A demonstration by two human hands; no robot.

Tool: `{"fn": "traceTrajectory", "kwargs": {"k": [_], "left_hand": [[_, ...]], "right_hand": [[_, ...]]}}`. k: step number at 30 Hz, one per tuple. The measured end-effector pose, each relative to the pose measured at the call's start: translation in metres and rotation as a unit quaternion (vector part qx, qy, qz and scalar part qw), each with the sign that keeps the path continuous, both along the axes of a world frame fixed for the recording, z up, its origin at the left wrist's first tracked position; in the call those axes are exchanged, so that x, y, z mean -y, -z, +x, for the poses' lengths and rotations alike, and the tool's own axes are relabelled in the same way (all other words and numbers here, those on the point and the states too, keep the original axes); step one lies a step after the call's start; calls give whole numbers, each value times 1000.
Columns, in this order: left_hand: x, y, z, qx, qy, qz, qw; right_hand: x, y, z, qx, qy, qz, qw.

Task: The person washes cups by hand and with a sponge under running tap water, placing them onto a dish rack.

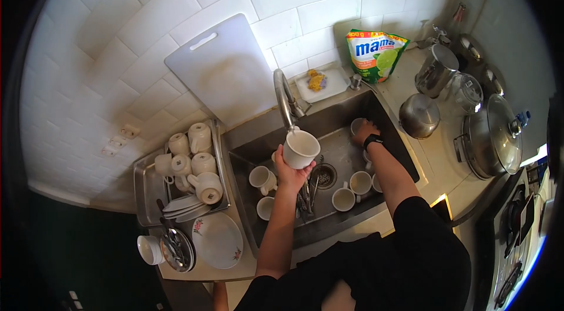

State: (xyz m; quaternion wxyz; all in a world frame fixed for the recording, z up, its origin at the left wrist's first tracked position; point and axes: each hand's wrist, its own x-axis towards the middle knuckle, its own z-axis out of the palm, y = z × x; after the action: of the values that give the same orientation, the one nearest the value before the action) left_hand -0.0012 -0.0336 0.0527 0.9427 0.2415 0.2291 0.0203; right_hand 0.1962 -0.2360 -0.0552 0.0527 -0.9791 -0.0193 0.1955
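Note:
My left hand [291, 176] is closed around a white mug [302, 147], held tilted below the tip of the curved faucet [283, 90], with its open mouth facing up toward me. At the back right corner of the sink [329, 231], my right hand [369, 132] has its fingers curled at a small round greyish vessel [356, 126]; its exact kind is hard to make out. Several white cups lie in the sink, among them one cup [343, 199] at the front and another [262, 177] on the left. Cutlery [305, 198] rests near the drain [324, 175].
A metal tray [143, 181] of upturned mugs stands left, with plates [217, 240] in front. Behind the sink are a cutting board [226, 70], a sponge dish [332, 89] and a green detergent pouch [376, 58]. Metal pots [419, 116] crowd the right counter.

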Motion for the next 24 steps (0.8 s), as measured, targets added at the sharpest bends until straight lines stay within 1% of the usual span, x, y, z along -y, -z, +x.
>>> {"fn": "traceTrajectory", "kwargs": {"k": [1, 4, 5, 7, 8, 10, 12, 15, 16, 17, 19, 21, 23, 24], "left_hand": [[-2, -1, -2, 6, 17, -9, 1000], [-4, -6, -4, 42, 36, -46, 997], [-7, -1, -5, 65, 63, -35, 995], [-5, -13, -6, 8, 34, -3, 999], [-4, -16, -7, -21, 21, 11, 1000], [-5, -16, -8, -40, 23, 44, 998], [-3, -20, -9, -60, 7, 62, 996], [-11, -7, -15, -39, 43, 123, 991], [-9, -7, -18, -53, 22, 179, 982], [-7, -7, -21, -66, 2, 235, 970], [-6, -3, -25, -82, -40, 351, 932], [-14, 22, -32, -94, -84, 471, 873], [-21, 38, -40, -82, -99, 619, 775], [-23, 41, -43, -76, -107, 685, 716]], "right_hand": [[-4, -3, 4, 7, 0, 23, 1000], [-11, 14, 19, -15, -15, 75, 997], [-13, 17, 21, -13, -13, 74, 997], [-15, 9, 14, -11, -8, 68, 998], [-16, 12, 11, -6, -20, 44, 999], [-19, 21, 6, 6, -42, -5, 999], [-18, 34, 2, 30, -81, -5, 996], [-24, 57, 2, 63, -128, 7, 990], [-23, 60, 0, 74, -141, 12, 987], [-23, 63, -1, 62, -133, 21, 989], [-37, 26, -17, 40, -117, 36, 992], [-43, -13, -38, 42, -139, 75, 987], [-50, -41, -56, 47, -163, 119, 978], [-54, -51, -64, 52, -175, 144, 973]]}}
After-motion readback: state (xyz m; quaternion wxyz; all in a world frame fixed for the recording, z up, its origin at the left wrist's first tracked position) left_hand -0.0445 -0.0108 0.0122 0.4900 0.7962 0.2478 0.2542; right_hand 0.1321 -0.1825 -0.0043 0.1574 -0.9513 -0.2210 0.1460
